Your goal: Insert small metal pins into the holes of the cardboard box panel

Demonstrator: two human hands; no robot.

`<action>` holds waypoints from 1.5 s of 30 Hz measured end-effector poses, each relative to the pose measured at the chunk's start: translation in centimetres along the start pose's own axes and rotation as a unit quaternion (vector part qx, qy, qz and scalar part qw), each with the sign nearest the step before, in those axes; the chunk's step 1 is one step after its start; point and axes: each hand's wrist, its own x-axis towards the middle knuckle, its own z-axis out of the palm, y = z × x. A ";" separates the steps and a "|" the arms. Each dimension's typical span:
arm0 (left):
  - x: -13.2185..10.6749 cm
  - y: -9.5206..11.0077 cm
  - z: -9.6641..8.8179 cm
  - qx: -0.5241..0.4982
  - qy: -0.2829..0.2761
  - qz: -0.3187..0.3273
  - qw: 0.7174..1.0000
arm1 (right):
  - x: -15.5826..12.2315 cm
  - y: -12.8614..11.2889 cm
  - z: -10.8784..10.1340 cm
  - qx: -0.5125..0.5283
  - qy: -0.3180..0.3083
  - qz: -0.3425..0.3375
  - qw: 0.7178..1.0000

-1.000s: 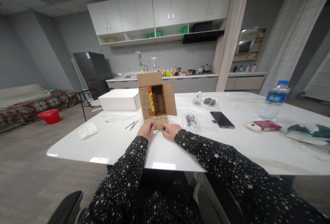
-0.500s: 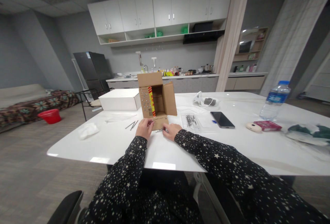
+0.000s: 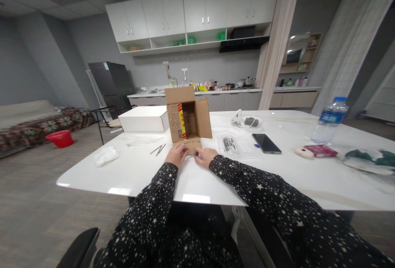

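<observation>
An open cardboard box (image 3: 189,122) stands on the white table (image 3: 148,177), its front flap (image 3: 191,146) lowered toward me, with a row of small dark marks or holes along it. My right hand (image 3: 205,157) is closed on a slim silver rod-like tool (image 3: 190,156) at the flap's near edge; its exact kind is too small to tell. At the tool's left end, my left hand (image 3: 178,154) has its fingers curled together by the flap; what they pinch is hidden. Two thin metal tools (image 3: 159,149) lie left of my left hand.
A clear tray of small metal pieces (image 3: 228,145) and a phone (image 3: 266,143) lie to the right. Farther right are a water bottle (image 3: 330,120) and a dark red box (image 3: 321,150). A white box (image 3: 143,119) and a crumpled tissue (image 3: 105,157) are at left.
My left hand has shifted slightly right and closer to me, from the flap's left side toward the tool's end. My right hand stays nearly in place.
</observation>
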 end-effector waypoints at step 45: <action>0.1 0.5 -0.9 0.044 -0.027 -0.069 0.996 | 0.0 0.1 0.1 -0.005 -0.009 0.005 1.000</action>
